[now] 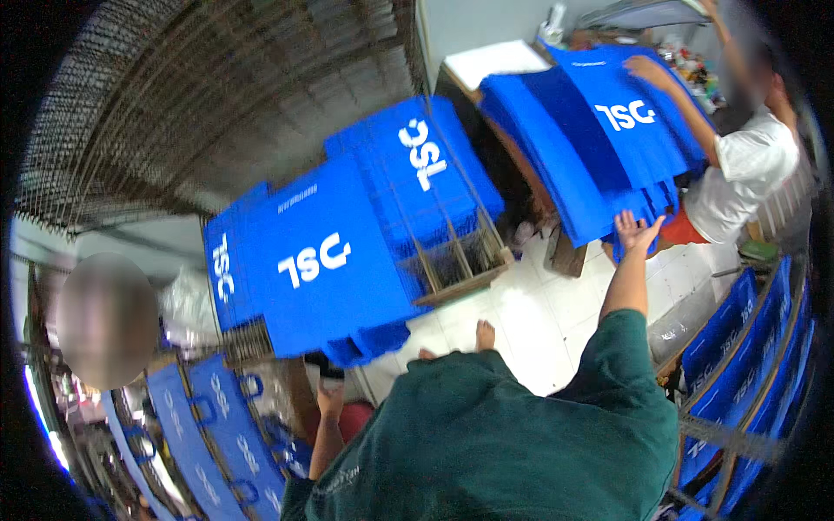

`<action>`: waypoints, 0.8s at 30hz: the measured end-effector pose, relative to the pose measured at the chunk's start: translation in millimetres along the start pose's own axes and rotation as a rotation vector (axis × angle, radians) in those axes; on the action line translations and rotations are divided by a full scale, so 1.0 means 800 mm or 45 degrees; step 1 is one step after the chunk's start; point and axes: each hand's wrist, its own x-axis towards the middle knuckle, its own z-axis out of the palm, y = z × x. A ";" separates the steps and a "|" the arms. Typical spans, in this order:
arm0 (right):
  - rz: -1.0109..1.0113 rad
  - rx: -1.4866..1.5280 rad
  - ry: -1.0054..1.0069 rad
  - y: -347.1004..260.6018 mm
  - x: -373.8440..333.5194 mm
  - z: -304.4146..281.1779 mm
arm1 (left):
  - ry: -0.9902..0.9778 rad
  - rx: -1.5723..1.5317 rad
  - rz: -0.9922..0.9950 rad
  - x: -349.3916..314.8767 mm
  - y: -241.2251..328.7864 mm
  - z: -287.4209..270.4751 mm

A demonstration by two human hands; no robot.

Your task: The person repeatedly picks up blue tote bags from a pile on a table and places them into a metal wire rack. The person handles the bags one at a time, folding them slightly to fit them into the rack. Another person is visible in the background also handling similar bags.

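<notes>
Looking from your left, you have hanging blue bags [195,443] with loop handles in a row at the lower left edge. Just right of them your left hand [330,401] reaches down under the near corner of a big stack of blue bags [321,260] with white lettering; the hand sits at the stack's lower edge, but whether its fingers are closed on anything you cannot tell, since the stack and your green sleeve hide most of it. That stack rests on a wire rack [452,260], with a second pile of blue bags [417,165] lying further back on the same rack. Your bare foot [484,334] shows on the white tiled floor [556,313] below the rack.

Further right, your right hand [638,233] is raised, fingers spread apart, palm against the lower edge of another stack of blue bags [599,130] on a table. A second person in a white shirt [747,174] stands at the far right with one hand [643,68] flat on top of that same stack. More blue bags [738,347] hang along the right edge.
</notes>
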 end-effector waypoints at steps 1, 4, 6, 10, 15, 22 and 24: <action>0.055 -0.012 0.000 -0.001 0.040 -0.001 | -0.025 -0.036 -0.139 -0.016 0.000 0.000; 0.064 -0.608 0.183 -0.078 0.219 -0.053 | -0.050 0.131 -0.160 -0.050 0.066 0.021; -0.419 -1.552 -0.494 -0.038 0.227 -0.056 | 0.024 0.013 -0.279 -0.110 0.025 0.014; -0.437 -1.887 -0.696 -0.063 0.303 -0.045 | 0.208 0.131 -0.338 -0.148 0.063 0.047; -0.806 -2.349 -0.470 -0.083 0.283 -0.024 | 0.483 -0.236 -0.251 -0.195 0.118 0.091; -0.761 -1.770 -0.585 -0.070 0.215 0.123 | 0.740 -0.431 -0.029 -0.160 0.191 0.129; -0.833 -1.694 -0.721 -0.082 0.184 0.179 | 0.787 -0.426 0.155 -0.134 0.220 0.120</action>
